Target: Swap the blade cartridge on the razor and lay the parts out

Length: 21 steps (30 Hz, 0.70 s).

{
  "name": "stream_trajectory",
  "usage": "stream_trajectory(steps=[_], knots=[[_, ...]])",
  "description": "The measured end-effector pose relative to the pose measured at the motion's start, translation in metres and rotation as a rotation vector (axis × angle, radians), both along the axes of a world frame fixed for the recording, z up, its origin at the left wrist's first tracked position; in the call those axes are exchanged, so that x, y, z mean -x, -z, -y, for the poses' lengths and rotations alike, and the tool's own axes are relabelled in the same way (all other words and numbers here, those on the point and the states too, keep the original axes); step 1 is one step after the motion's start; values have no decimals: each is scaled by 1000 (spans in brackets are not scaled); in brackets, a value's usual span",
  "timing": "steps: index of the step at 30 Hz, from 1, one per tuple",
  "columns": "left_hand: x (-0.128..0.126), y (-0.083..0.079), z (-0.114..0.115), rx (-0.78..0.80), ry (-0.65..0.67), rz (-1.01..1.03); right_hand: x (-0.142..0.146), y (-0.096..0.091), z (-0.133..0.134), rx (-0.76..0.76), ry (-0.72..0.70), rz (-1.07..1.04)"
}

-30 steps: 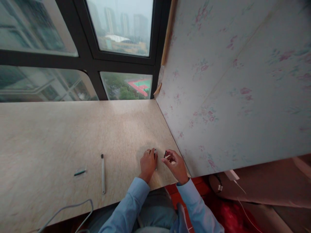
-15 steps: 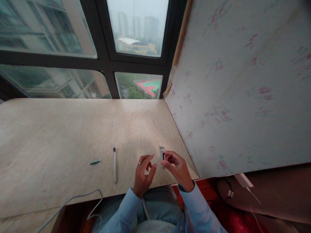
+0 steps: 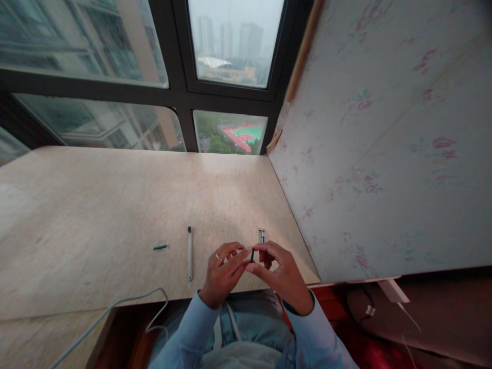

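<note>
The left hand point(image 3: 225, 271), at the T-shaped tool point(image 3: 262, 234) a second ago and then lifted away, now has its fingertips at the dark piece point(image 3: 252, 255), lower middle of the frame. The right hand point(image 3: 284, 271) has brought that piece left of the tool and now hides the tool's lower part. The pale stick point(image 3: 189, 256) and green strip point(image 3: 160, 247) appear higher and farther right in the frame.
</note>
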State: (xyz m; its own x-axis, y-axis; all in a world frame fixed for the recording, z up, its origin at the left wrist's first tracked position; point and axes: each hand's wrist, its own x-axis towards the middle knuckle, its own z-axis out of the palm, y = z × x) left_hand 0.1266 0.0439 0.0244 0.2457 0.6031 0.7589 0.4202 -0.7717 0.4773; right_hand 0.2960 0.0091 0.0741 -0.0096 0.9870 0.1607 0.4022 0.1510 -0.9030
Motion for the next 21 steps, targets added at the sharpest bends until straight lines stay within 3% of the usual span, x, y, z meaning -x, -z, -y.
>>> stream_trajectory(steps=[6,10,13,21], knots=[[1,-2,-6,-17,63,74,11,-5,1,-44,75,120],[1,-6,-6,71,115,175,15,-2,2,-33,84,90],[3,-8,-7,112,80,256,15,0,4,-2,84,71],[18,-1,-6,228,1,351,12,11,6,108,-64,20]])
